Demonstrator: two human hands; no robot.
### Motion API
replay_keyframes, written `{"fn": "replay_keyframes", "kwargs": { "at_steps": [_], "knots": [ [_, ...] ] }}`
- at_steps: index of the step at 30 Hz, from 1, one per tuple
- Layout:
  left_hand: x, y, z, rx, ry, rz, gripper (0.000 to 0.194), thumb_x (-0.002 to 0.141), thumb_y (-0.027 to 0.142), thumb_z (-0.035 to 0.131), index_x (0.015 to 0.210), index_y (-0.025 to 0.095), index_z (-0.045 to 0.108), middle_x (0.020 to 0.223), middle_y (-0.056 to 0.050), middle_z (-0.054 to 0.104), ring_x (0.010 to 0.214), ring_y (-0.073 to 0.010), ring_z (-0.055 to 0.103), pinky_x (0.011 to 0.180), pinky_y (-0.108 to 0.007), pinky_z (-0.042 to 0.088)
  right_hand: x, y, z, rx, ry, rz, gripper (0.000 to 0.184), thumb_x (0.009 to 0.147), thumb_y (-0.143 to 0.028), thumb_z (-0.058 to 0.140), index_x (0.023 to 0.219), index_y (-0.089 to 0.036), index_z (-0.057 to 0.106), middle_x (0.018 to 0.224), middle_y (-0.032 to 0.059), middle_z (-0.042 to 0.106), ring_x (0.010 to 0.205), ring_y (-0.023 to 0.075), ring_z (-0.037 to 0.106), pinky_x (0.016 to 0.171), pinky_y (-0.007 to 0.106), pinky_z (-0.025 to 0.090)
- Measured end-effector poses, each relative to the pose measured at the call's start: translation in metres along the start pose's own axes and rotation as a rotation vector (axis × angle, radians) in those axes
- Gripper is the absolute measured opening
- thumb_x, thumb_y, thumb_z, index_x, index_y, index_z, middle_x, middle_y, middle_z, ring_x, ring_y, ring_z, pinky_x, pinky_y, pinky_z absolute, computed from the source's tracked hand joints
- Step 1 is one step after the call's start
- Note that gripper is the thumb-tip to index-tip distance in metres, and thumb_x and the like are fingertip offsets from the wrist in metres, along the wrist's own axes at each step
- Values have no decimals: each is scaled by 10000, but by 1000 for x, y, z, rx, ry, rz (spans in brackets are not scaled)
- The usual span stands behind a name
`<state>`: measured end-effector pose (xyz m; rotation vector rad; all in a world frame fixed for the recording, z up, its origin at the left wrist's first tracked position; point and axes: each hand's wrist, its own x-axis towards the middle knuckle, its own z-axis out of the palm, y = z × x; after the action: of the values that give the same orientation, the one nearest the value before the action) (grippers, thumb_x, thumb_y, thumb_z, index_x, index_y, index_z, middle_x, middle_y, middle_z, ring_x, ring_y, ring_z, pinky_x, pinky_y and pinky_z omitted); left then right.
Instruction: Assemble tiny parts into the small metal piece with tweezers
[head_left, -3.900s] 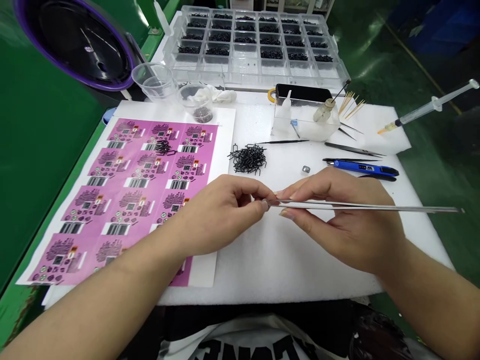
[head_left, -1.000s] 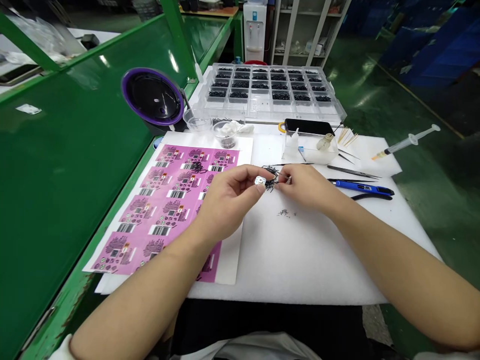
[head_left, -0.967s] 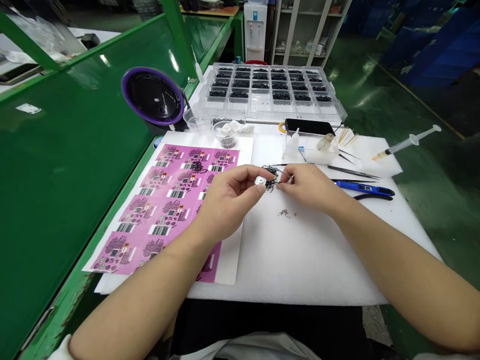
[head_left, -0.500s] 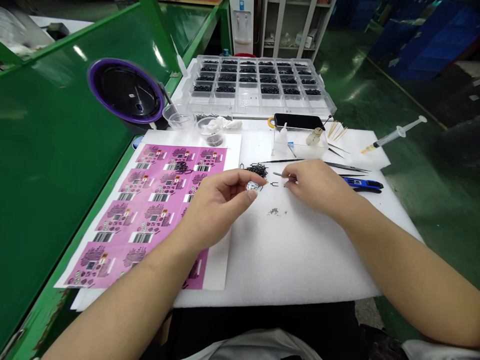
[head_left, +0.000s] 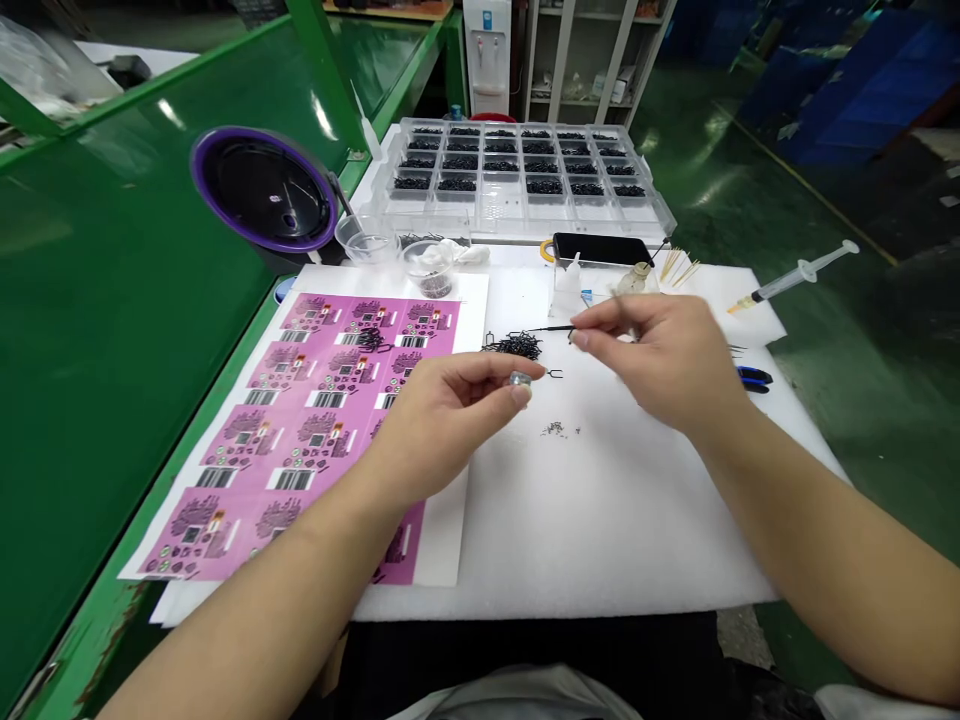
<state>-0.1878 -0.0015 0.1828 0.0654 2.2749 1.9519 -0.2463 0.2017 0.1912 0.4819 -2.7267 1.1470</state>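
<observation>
Big foam pad point(head_left: 600, 530) on the bench, and the clear tray point(head_left: 525, 235) behind it has black clips in most compartments, though a few near ones look bare. There's a heap of loose clips point(head_left: 516, 347) left on the foam. Left hand point(head_left: 442, 425) pinches a small metal block point(head_left: 519, 380) right by the heap. Right hand point(head_left: 660, 350) is blurry, fingers half closed, can't tell if it's holding anything.

**Head-worn camera, single view, facing forward and down.**
It looks from above the person's lap, close over a white foam pad point(head_left: 600, 530), with left hand point(head_left: 439, 430) and right hand point(head_left: 660, 360) near; compartment tray point(head_left: 525, 175) mid-distance, water dispenser point(head_left: 486, 50) far.
</observation>
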Motion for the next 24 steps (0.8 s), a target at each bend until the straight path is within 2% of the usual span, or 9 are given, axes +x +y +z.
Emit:
{"fn": "replay_keyframes", "kwargs": {
  "at_steps": [2,4,9,16,24],
  "knots": [
    [-1,3,2,29,-22,-22,163,820,300,727,971,262,775,625,28,537,611,-97,443,557,-225,338,-10,-13,-1,220,151,-46,87,789,-252,744,871,-248,771,828,-17,760,741,154,693,641,261,544],
    [-2,5,4,11,-55,-24,188,811,288,729,984,233,779,619,27,544,605,-98,445,554,-223,353,-20,-24,0,304,187,-99,92,782,-206,751,862,-245,774,803,-21,760,736,147,701,651,252,564],
    [-3,5,6,-41,-87,-17,206,818,285,708,994,210,784,763,-15,654,739,-151,540,646,-259,427,-31,-34,4,372,80,-87,88,784,-192,753,856,-238,775,767,-23,761,663,142,699,603,254,585],
    [-3,6,6,2,-82,-6,173,820,295,704,953,226,790,725,-8,647,788,-180,591,681,-274,451,-32,-33,2,293,101,-110,100,784,-182,749,843,-255,780,776,-22,764,637,145,687,573,263,584],
    [-4,5,7,-13,-84,-19,170,840,307,684,958,239,787,732,0,640,785,-169,584,697,-275,450,-32,-34,3,272,89,-132,82,791,-192,749,829,-259,780,786,-44,768,621,107,668,569,213,566]
  ]
}}
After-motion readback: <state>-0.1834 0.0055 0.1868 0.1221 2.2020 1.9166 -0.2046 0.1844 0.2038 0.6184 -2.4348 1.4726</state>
